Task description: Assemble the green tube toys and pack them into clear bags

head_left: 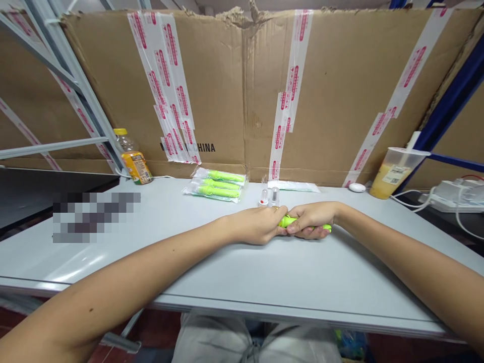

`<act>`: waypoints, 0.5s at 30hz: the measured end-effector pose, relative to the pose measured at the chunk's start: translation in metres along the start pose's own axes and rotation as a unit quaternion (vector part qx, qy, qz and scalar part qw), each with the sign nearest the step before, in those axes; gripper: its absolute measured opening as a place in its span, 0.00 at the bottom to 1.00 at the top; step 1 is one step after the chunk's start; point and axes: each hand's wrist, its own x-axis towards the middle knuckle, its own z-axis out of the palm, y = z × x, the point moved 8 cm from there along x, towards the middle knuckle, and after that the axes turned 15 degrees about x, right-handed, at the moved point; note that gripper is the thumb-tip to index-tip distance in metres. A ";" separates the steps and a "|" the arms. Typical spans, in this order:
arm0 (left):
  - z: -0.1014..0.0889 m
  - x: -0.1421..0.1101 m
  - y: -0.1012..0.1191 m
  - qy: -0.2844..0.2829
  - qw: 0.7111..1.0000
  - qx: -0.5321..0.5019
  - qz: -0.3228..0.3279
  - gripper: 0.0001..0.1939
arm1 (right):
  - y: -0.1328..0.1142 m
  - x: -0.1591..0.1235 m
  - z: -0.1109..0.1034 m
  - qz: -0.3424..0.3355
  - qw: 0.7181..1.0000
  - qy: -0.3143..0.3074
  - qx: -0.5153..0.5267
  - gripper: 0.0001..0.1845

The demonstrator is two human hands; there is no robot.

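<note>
My right hand [308, 219] is closed round a slim lime-green stick-shaped item [288, 221], and a bit of its end shows past the little finger. At the item's left end, the fingers of my left hand [260, 224] pinch together, touching or nearly touching the right thumb. Most of the item is hidden by the fingers. Just behind my hands stand small clear plastic pieces [275, 195], one with a red spot. Further back to the left, several similar lime-green items [219, 191] lie in clear plastic bags.
A flat clear packet [295, 187] lies by the cardboard wall [215, 91]. A juice bottle [136, 164] stands at the back left. On the right are a white round object [357, 187], a drink cup with a straw [393, 174] and a power strip [449, 199] with cables.
</note>
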 end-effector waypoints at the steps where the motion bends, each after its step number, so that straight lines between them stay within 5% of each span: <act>1: 0.000 -0.001 0.000 0.000 1.000 -0.004 0.002 0.09 | 0.000 0.000 0.000 0.002 1.000 -0.004 0.001 0.24; 15: -0.018 -0.002 0.001 0.016 0.976 -0.215 0.030 0.15 | 0.008 0.001 -0.006 0.008 0.997 -0.054 0.048 0.21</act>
